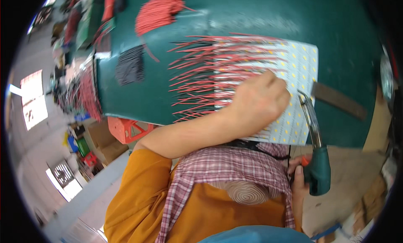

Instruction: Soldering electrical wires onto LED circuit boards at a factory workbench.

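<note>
A white LED circuit board panel [297, 60] with rows of small yellow chips lies on the green table. Many thin red and black wires [193, 81] stretch over its left part and stick out past its edge. My left hand [262, 96] is closed above the panel, fingers curled down. What its fingertips pinch, if anything, is hidden behind the hand. Below the table's near edge, my right hand [297, 174] grips a green soldering gun [321, 171] with an orange trigger. The gun's metal tip points up over the panel's right part, a little right of my left hand.
A bundle of red wires [157, 14] and one of black wires [130, 64] lie farther left on the table [260, 16]. A flat dark bar [340, 101] is right of the panel. Tangled wires [88, 90] fill the left end. An orange-red plastic stool [126, 129] stands below.
</note>
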`<state>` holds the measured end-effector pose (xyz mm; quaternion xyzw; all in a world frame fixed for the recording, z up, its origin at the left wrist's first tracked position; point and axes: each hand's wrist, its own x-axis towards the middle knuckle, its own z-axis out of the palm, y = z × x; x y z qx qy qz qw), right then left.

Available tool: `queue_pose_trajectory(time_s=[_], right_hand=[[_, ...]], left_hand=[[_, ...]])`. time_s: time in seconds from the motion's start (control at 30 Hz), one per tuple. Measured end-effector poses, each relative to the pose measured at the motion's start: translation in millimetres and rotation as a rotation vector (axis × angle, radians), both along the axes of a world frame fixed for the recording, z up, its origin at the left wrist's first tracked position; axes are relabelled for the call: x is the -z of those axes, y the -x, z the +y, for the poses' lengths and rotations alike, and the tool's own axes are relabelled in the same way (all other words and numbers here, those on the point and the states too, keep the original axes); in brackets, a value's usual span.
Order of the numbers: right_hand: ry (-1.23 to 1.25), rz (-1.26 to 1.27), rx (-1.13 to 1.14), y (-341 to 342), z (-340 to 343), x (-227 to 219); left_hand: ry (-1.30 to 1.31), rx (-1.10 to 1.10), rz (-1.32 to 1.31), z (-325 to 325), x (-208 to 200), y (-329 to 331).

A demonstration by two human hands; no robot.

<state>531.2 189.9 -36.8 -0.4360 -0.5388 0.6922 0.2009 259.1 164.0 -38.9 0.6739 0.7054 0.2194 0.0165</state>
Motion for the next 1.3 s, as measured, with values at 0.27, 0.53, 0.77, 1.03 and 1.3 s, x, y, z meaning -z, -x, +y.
queue_pose_trajectory(time_s=[0.27,0.53,0.77,1.03,1.3], right_hand=[[-0.051,0.076,-0.023,17,7,-2],[-0.065,0.058,-0.007,20,9,-5],[-0.069,0.060,-0.024,21,6,-7],[-0.081,0.029,-0.095,34,12,-14],[-0.004,0.018,-0.060,29,12,-16]], left_hand=[[-0.239,0.013,-0.050,-2,4,27],[0.155,-0.276,0.750,-14,-13,194],[-0.248,-0.246,0.332,-21,-60,222],[0.063,-0.273,0.284,-51,-37,296],[0.218,-0.230,0.240,-38,-25,296]])
